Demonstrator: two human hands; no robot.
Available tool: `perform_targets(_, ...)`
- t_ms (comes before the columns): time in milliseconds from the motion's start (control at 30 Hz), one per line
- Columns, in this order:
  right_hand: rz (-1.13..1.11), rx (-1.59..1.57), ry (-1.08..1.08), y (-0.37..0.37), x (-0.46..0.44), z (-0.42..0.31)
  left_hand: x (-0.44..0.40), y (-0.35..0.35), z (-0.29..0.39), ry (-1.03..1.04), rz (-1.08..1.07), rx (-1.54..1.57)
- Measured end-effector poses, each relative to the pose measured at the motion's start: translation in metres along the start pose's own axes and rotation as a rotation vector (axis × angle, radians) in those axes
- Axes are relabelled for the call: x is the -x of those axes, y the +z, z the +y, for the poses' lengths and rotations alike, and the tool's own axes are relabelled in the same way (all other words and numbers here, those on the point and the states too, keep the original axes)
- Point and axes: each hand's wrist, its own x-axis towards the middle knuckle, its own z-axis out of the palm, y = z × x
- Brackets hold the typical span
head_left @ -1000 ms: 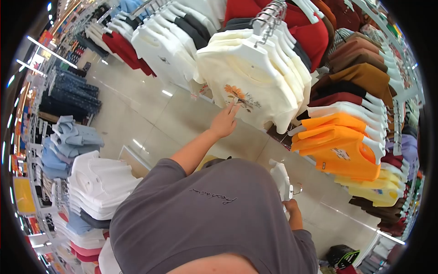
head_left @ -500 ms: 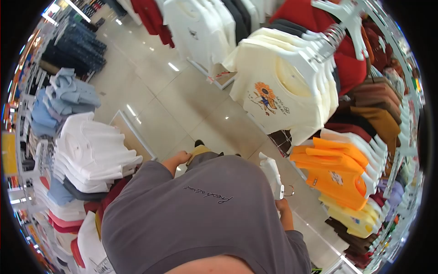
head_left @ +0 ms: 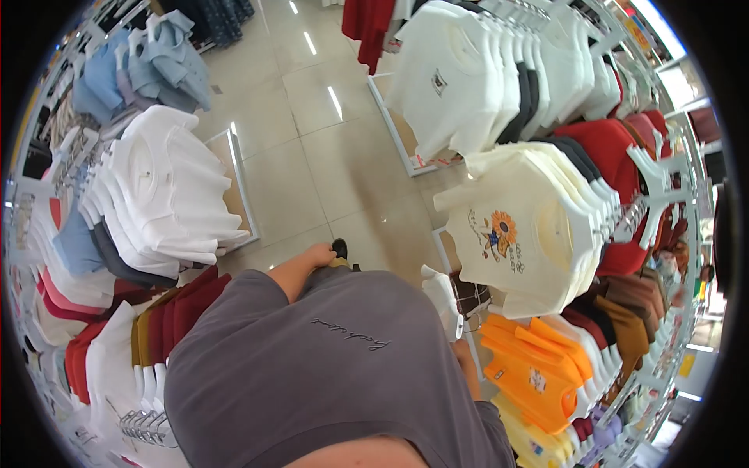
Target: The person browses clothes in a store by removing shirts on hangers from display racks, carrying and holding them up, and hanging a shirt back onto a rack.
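My left hand (head_left: 319, 254) hangs forward of my grey shirt, near my dark shoe (head_left: 339, 248); its fingers look curled, with nothing seen in them. At my right side, my right hand (head_left: 462, 348) is closed on white clothes hangers (head_left: 443, 301), its fingers partly hidden by the shirt and hangers. The hangers are beside the rack of cream T-shirts (head_left: 511, 226) with a sunflower print. Just past that hand hang orange T-shirts (head_left: 538, 366).
White T-shirts (head_left: 160, 183) hang on a rack at my left, with dark red garments (head_left: 195, 308) nearer me. More white T-shirts (head_left: 449, 82) hang ahead on the right. A tiled floor aisle (head_left: 312, 168) runs between the racks.
My view has turned, and the racks on the right appear lower. My left hand reaches slightly farther forward. The hangers in my right hand have shifted left and up in view.
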Motion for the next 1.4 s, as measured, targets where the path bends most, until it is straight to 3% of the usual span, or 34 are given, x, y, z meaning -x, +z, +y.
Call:
perform_targets(100, 0.021, -0.087, -0.133, -0.017, -0.006, -0.051, 0.002, -0.005, -0.023, -0.002, -0.024, 0.025)
perform_targets(267, 0.040, 0.144, -0.285, -0.046, -0.047, -0.117, 0.007, -0.010, -0.071, 0.024, -0.147, 0.067)
perform_targets(333, 0.085, -0.073, -0.419, -0.065, -0.035, -0.158, 0.004, -0.018, -0.088, -0.006, -0.220, 0.070)
perform_targets(400, 0.150, -0.082, -0.436, -0.085, -0.023, -0.198, 0.007, -0.027, -0.097, -0.032, -0.311, 0.068)
perform_targets(467, 0.215, -0.126, -0.440, -0.102, -0.017, -0.223, 0.024, -0.039, -0.095, -0.304, -0.408, 0.287)
perform_targets(667, 0.237, -0.394, -0.447, -0.163, 0.046, -0.286, 0.053, -0.078, -0.066, -0.392, -0.510, 0.361)
perform_targets(733, 0.255, -0.541, -0.569, -0.177, 0.054, -0.295, 0.040, -0.069, -0.077, -0.367, -0.494, 0.329)
perform_targets(900, 0.332, -0.596, -0.614, -0.207, 0.094, -0.323, 0.021, -0.053, -0.097, -0.323, -0.443, 0.304)
perform_targets(1100, 0.391, -0.571, -0.696, -0.225, 0.121, -0.337, 0.012, -0.046, -0.103, -0.154, -0.397, 0.197)
perform_targets(1167, 0.371, -0.583, -0.697, -0.226, 0.125, -0.339, 0.011, -0.050, -0.098, -0.085, -0.381, 0.013)
perform_targets(1400, 0.341, -0.588, -0.730, -0.218, 0.146, -0.357, 0.006, -0.061, -0.100, -0.057, -0.297, -0.068)
